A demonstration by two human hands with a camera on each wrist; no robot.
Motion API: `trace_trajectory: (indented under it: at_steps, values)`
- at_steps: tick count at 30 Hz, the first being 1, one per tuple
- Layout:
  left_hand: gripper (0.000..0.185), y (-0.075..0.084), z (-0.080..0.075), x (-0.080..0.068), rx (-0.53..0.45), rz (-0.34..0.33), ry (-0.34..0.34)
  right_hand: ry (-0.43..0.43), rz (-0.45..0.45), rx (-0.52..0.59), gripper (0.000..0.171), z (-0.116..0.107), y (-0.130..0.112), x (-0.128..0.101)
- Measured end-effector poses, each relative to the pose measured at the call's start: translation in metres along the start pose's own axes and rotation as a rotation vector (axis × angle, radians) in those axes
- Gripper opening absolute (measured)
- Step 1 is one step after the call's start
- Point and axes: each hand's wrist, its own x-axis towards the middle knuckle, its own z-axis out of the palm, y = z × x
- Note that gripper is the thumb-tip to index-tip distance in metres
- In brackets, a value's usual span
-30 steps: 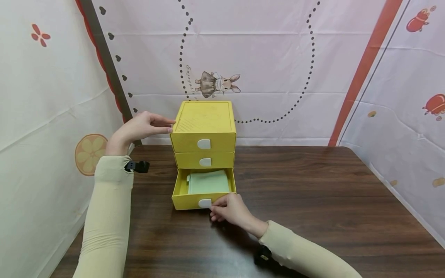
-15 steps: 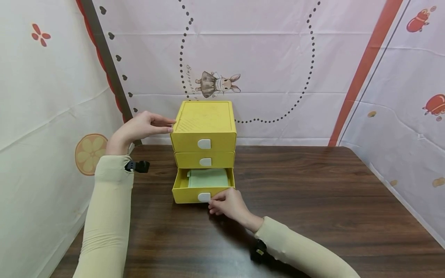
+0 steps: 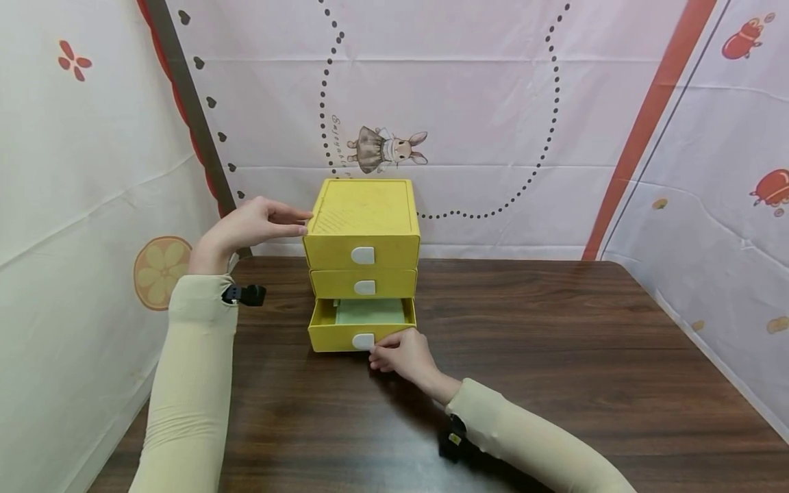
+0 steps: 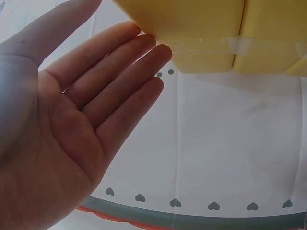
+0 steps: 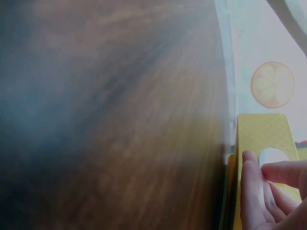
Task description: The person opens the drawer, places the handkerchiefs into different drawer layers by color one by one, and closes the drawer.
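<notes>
A yellow drawer unit [image 3: 364, 205] with three stacked drawers stands on the table. Its bottom drawer [image 3: 333, 338] is pulled part way out and has a folded pale green cloth [image 3: 370, 311] inside. My right hand [image 3: 407, 356] pinches the edge of that drawer's white handle [image 3: 364, 341]; thumb and fingers meet at the handle [image 5: 274, 155] in the right wrist view. My left hand [image 3: 249, 222] touches the unit's upper left edge with straight fingers. In the left wrist view its palm and fingers [image 4: 127, 98] lie extended, fingertips against the yellow side [image 4: 192, 24].
The dark wooden table [image 3: 555, 356] stretches to the right and in front of the unit. A printed cloth backdrop [image 3: 481, 123] hangs close behind, and more printed cloth [image 3: 74, 239] runs along both sides.
The bottom drawer has slid inward, toward the back, and my right hand has moved with it. Less of the green cloth shows. My left hand has stayed in place.
</notes>
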Motion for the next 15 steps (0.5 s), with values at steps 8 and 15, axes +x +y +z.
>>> trace_trajectory:
  at_steps: [8,15]
  values:
    - [0.053,-0.0001,-0.0002,-0.0004,0.001,-0.008,-0.007,0.017,0.050,0.066,0.017,0.0030,-0.0007,0.0031]
    - [0.054,-0.0007,-0.0009,0.0005,-0.002,-0.003,-0.006,0.033,0.080,0.143,0.019,0.0031,0.0032,0.0077]
